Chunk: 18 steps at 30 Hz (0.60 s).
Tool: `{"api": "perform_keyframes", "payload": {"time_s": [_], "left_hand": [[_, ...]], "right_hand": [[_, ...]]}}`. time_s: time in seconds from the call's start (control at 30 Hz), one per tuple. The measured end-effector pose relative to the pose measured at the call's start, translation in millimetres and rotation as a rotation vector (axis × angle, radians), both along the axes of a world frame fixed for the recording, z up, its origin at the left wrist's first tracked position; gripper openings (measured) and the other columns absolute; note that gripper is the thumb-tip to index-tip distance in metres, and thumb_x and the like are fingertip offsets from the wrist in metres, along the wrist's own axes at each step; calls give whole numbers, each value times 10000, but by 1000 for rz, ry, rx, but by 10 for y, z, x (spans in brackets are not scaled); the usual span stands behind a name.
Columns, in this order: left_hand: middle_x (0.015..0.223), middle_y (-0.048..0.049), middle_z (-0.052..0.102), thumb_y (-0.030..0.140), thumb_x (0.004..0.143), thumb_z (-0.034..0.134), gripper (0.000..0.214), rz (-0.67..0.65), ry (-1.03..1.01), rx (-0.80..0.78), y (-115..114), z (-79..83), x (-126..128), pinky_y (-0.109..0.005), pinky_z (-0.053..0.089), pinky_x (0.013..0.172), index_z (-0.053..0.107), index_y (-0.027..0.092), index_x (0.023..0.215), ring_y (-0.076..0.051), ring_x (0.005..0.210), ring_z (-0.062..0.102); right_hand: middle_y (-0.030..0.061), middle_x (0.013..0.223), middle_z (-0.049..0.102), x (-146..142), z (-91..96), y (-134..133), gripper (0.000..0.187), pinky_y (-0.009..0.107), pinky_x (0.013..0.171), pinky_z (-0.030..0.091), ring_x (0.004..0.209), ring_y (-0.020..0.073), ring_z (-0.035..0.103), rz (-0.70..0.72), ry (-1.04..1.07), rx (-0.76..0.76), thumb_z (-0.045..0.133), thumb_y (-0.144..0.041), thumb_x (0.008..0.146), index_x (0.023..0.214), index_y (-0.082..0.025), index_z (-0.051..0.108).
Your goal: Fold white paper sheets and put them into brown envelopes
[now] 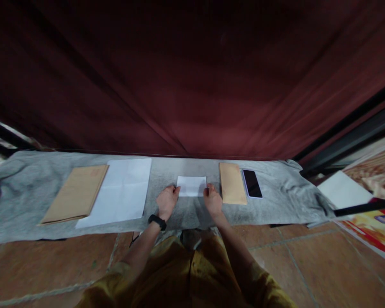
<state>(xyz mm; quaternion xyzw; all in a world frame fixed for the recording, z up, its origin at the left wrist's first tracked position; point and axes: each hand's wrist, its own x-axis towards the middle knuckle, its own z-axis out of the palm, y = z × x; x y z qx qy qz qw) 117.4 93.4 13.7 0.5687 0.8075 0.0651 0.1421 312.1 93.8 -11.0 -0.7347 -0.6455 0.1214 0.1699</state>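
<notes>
A small white rectangle of paper (pixel 191 186), apparently folded, lies across the cloth in front of me. My left hand (pixel 167 200) is closed with thumb and finger at its left edge; a black band is on that wrist. At the right edge, my right hand (pixel 213 201) has its fingers curled in, pinching the paper's side. Just right of that hand lies a small tan envelope (pixel 233 184). Left of my left hand are large white sheets (pixel 123 192), partly covered by a stack of big brown envelopes (pixel 77 192).
A grey cloth (pixel 282 188) covers the narrow table. A phone (pixel 252 184) with a dark screen lies beside the small envelope. A dark red curtain (pixel 192 94) hangs behind the table, with black frame bars (pixel 356 132) at the right. Tiled floor (pixel 308 256) shows below.
</notes>
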Motion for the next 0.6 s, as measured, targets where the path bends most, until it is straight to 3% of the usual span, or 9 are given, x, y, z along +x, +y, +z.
{"api": "perform_keyframes", "payload": {"time_s": [0.27,0.43,0.6], "left_hand": [[972,-133,771,506,1028,377,453,-39,99,23,-17,-2,55,-322,486,746,708,196,1015,-270,924,732],[932,-140,758,478,1038,356,457,-77,123,55,-25,-30,49,-350,504,772,704,183,1041,-278,911,725],[1120,-163,724,362,1026,408,366,-197,179,248,-61,-49,39,-421,496,934,685,149,1134,-301,1072,670]], "right_hand": [[145,1180,679,-51,-55,-24,365,248,678,507,847,188,722,35,-158,13,377,-251,1050,1367,-178,543],[176,1346,601,-62,-78,-81,442,270,693,534,857,193,725,114,-231,63,353,-226,1039,1455,-239,501],[175,1537,487,-60,-88,-102,481,327,824,557,980,223,718,187,-262,67,339,-190,1024,1475,-223,502]]}}
